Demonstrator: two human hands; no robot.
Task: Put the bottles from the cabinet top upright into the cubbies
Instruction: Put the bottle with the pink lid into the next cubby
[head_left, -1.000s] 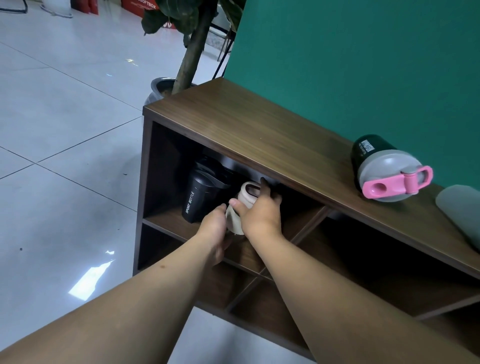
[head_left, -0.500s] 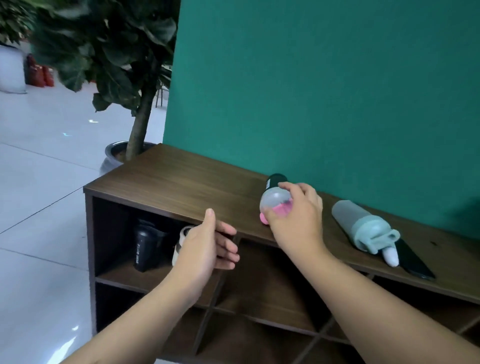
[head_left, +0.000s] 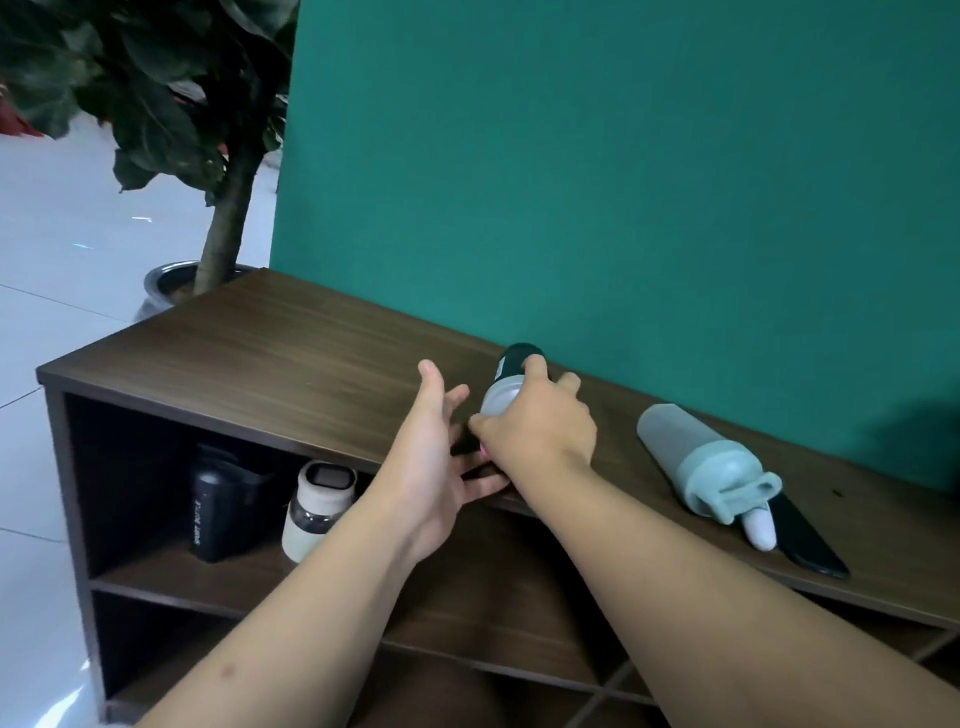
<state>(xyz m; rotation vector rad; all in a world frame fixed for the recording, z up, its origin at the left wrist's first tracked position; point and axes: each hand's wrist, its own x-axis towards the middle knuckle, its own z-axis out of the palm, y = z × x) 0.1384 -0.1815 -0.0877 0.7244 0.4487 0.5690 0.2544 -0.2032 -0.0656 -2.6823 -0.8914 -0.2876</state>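
1. The long brown cabinet top (head_left: 270, 358) looks like wood-grain laminate with a dull sheen.
2. The pale grey-green bottle lying on its side (head_left: 691, 457) looks like matt, frosted plastic.
3. The black bottle marked SPORT BOTTLE (head_left: 218, 506) has a smooth, slightly glossy shell.
4. The flat black slab (head_left: 810, 540) is glossy.
5. The white floor tiles (head_left: 47, 291) are polished and reflective.
6. The green wall panel (head_left: 623, 182) is matt.

Pink lid of the dark green bottle (head_left: 511, 370) behind the right hand (head_left: 540, 426); plant's (head_left: 156, 93) crown cropped.
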